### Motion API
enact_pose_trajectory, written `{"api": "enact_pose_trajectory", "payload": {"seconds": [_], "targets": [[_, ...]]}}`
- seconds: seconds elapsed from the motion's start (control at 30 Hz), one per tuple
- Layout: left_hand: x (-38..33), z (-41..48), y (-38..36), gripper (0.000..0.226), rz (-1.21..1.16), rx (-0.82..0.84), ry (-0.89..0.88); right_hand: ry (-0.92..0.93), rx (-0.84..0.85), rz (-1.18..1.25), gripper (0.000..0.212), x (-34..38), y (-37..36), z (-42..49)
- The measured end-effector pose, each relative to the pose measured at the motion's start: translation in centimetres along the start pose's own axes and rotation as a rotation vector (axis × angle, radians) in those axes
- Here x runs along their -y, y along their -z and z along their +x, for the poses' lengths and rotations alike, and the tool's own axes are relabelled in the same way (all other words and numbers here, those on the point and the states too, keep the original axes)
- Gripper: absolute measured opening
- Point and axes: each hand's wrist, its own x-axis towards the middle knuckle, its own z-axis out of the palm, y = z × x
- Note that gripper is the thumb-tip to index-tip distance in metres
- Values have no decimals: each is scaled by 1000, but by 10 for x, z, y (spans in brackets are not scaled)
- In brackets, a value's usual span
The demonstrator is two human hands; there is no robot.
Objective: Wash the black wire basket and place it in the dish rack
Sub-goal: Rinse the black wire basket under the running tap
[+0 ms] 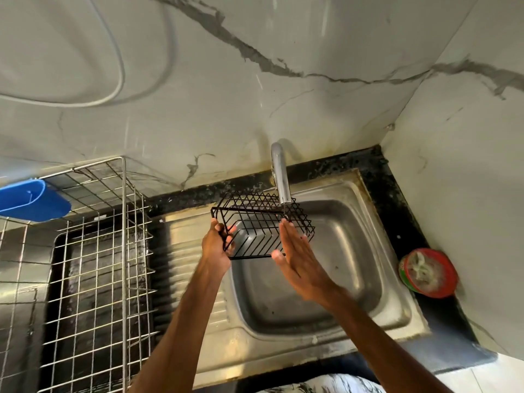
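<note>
The light is soft and even, the tap (280, 177) glints — lines bend near the edges, all slightly fuzzy.

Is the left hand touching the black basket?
Touching. The head view shows the left hand with fingers curled round left-edge wires of the black wire basket.

A steel sink (354, 265) is set into the dark surface (397, 205), a chrome tap (280, 177) mounted behind. A red tub (428, 272) is placed at its right, a blue bin (31, 199) far left.
</note>
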Motion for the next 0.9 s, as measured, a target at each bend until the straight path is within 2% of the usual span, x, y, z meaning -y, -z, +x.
{"api": "enact_pose_trajectory", "payload": {"seconds": [0.2, 0.37, 0.43, 0.57, 0.67, 0.73, 0.77, 0.83, 0.9], "targets": [[4, -10, -4, 48, -61, -16, 34, -60, -51, 4, 78, -21, 6, 21], [4, -20, 6, 48, -74, -7, 3, -164, 87, 100, 77, -16, 32, 75], [5, -24, 9, 48, -50, -7, -6, -237, 142, 163, 70, -4, 42, 97], [4, -34, 11, 47, -30, -27, -29, -372, 134, 224, 66, 8, 49, 114], [0, -36, 12, 47, -37, -28, -33, -335, 104, 215, 63, 7, 48, 106], [-1, -35, 13, 47, -76, -11, -33, -245, 59, 202, 61, -2, 44, 93], [-1, -33, 14, 48, -102, -1, -36, -211, 43, 218, 65, -9, 41, 82], [-1, -28, 16, 48, -131, 16, -40, -200, 40, 220, 86, -19, 35, 53], [0, -25, 16, 48, -124, 34, -40, -223, 15, 194, 93, -34, 26, 31]]}}
